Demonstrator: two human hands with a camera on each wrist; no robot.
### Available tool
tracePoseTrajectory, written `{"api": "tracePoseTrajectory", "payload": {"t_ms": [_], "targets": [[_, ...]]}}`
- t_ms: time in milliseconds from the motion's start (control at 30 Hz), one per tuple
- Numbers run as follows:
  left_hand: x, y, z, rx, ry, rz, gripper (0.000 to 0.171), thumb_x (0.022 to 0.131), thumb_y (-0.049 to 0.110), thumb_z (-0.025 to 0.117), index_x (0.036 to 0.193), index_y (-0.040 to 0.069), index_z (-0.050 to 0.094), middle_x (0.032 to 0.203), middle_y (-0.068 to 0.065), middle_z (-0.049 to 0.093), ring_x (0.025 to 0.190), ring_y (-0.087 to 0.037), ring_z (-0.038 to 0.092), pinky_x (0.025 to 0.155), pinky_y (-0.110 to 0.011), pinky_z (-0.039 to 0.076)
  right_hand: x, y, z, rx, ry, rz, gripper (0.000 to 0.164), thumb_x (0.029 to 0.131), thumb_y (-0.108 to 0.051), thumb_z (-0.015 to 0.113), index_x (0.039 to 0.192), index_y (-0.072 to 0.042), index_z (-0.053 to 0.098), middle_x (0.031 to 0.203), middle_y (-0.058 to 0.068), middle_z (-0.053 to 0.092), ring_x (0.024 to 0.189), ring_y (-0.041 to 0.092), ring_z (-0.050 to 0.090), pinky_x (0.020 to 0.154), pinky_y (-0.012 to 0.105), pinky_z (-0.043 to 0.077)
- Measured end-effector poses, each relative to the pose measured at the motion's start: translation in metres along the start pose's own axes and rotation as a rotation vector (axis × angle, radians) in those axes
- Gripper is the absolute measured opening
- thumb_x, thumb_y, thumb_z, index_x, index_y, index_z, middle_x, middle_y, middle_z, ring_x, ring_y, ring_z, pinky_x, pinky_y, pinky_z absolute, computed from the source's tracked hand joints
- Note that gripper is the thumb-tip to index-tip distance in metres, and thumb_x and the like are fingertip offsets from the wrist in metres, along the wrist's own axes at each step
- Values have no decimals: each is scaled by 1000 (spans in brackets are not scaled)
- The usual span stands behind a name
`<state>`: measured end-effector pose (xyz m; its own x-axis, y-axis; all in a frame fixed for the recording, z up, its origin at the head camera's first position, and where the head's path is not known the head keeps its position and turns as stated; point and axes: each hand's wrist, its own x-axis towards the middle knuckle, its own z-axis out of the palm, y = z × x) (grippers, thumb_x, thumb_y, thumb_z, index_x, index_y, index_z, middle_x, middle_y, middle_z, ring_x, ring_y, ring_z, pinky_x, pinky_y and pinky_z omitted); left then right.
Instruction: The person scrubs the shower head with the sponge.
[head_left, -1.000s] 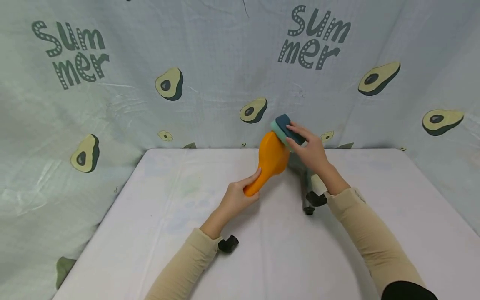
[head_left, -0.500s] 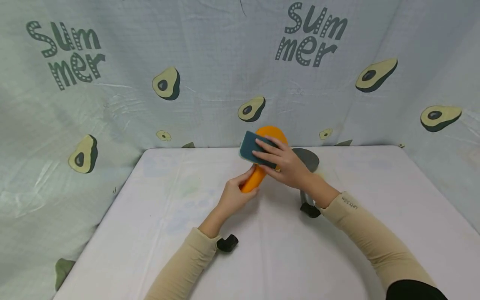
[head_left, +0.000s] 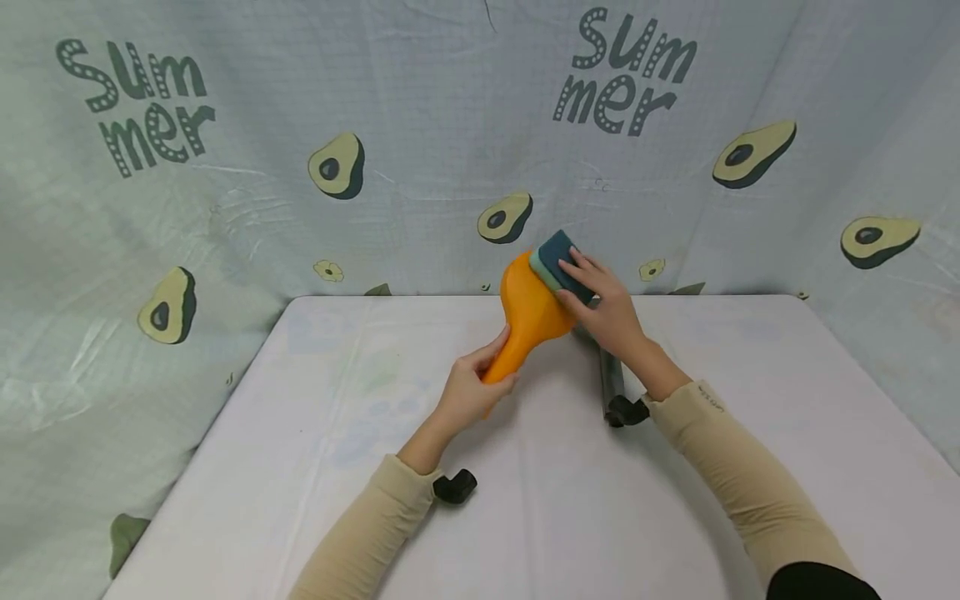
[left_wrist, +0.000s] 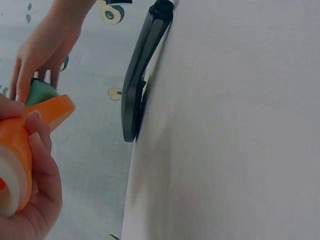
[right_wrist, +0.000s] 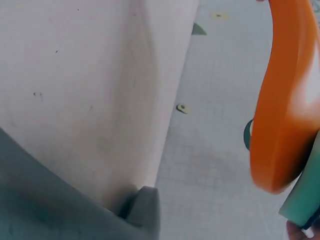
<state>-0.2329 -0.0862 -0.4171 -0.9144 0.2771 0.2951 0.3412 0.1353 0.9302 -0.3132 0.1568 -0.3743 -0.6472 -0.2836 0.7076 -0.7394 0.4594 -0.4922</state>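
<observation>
My left hand [head_left: 467,390] grips the handle of an orange paddle-shaped thing [head_left: 528,304], its wide rounded head raised above the table. In the left wrist view, the near end of its handle shows a pale ring with a red spot inside. A two-layer sponge [head_left: 555,260], dark blue over light green, is held by my right hand [head_left: 609,310]. The sponge's green side presses against the upper right edge of the orange head. In the right wrist view the orange thing [right_wrist: 287,110] and the sponge [right_wrist: 302,197] are partly cut off at the frame's edge.
On the white table [head_left: 360,375] behind my right hand lies a dark grey long-handled thing [head_left: 612,379], its head mostly hidden in the head view. A printed cloth [head_left: 420,125] hangs behind the table's far edge. Black wrist cameras sit at both cuffs.
Half a second ago the sponge lay across the front of the orange head. Now my right hand has shifted it up and right to the edge. The orange head has tilted left since then.
</observation>
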Motion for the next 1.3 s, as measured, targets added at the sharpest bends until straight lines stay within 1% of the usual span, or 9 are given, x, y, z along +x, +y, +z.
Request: {"api": "tracePoseTrajectory", "payload": {"t_ms": [67,133,267,333,467,633,800,1033,1300], "targets": [[0,-1,0,-35,-11,-7,68,93,-1,72,154,11,45,114,-24,70,74,-24,67,66,-25,55,-5,2,-1,10,19,61,50,92,0,74,140,2,60,153,19,47,143,43,38,117,57,30],[0,-3,-1,-60,-15,-10,68,94,0,71,155,10,43,113,-26,71,73,-28,67,65,-25,55,-9,1,2,1,15,46,49,92,-2,75,139,2,61,152,20,47,142,45,38,116,58,31],[1,-6,-1,-105,-1,-19,69,96,0,69,157,10,40,115,-31,68,72,-36,64,65,-24,55,-15,-10,13,-69,-51,-146,50,86,-1,81,134,2,65,148,22,52,138,47,43,114,59,35],[1,-7,-1,-132,16,-28,68,97,1,68,157,9,38,115,-34,67,71,-33,62,65,-23,55,-17,-18,18,-92,-95,-244,51,83,-1,83,131,1,67,145,23,54,137,46,44,112,59,36],[-2,-8,-1,-192,45,-46,67,98,-1,67,158,8,38,116,-37,65,70,-36,59,64,-21,53,-21,-25,22,-80,-130,-309,54,78,2,85,130,0,69,144,22,56,137,45,45,111,60,38],[-3,-5,-1,-366,51,-127,67,99,-2,64,159,13,37,120,-33,66,68,-21,60,63,-19,53,-20,-13,16,-85,-68,-234,51,82,4,82,131,1,68,145,22,55,137,48,44,111,60,38],[0,-4,-3,-588,69,-219,66,102,-1,60,161,17,35,115,-15,72,68,-13,59,64,-18,55,-15,4,2,-64,0,-90,47,89,2,77,134,3,65,148,22,52,138,47,43,112,58,37],[3,-6,-6,-715,107,-255,70,103,-5,54,163,21,28,110,-5,73,67,-10,58,60,-16,54,-20,17,-12,-23,60,112,47,93,0,74,138,2,61,152,20,48,142,41,41,111,59,37],[7,-6,-6,-805,156,-255,71,104,-4,51,165,21,22,115,-4,70,70,-7,58,61,-16,54,-18,19,-11,9,48,120,47,93,-1,73,139,3,60,153,21,47,142,44,40,111,61,36]]}}
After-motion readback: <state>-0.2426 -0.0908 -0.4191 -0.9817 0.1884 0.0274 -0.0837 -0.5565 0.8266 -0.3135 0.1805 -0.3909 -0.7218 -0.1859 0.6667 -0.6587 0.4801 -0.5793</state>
